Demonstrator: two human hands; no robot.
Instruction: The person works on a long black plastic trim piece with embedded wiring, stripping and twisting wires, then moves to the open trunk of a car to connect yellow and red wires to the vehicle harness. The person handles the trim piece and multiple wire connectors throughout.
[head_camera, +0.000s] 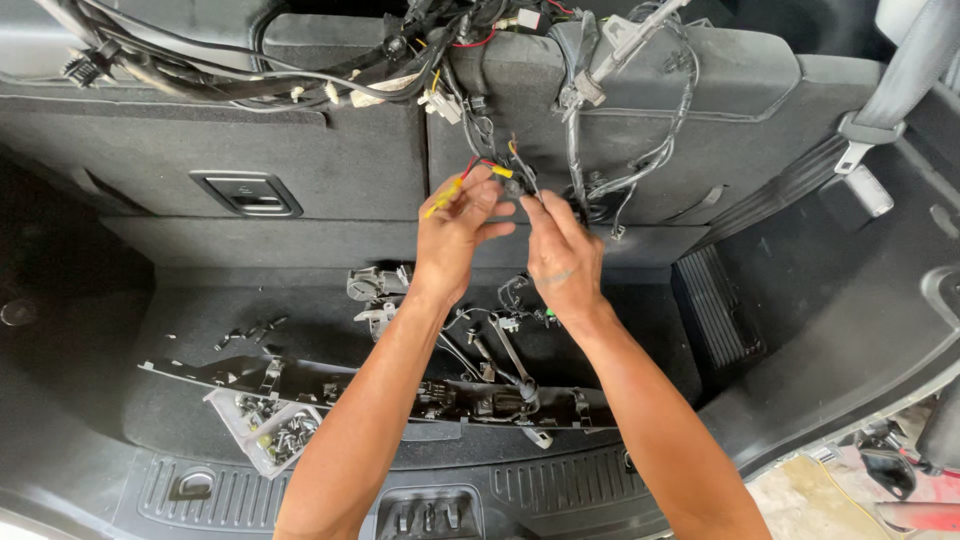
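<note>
Both my hands are raised in front of the folded rear seat backs of a car's cargo area. My left hand (455, 235) pinches a yellow-handled small tool (444, 198) and red and yellow wire ends (497, 169). My right hand (562, 255) grips thin dark wires (524, 178) that hang from a wiring harness (300, 75) draped over the seat backs. The two hands almost touch at the wire ends.
On the cargo floor lie a long black trim panel (200, 378), a clear tray of screws and clips (275, 432), wrenches (512, 355) and loose connectors. A seat belt (880, 110) runs at the right. Black plastic sill (560, 490) in front.
</note>
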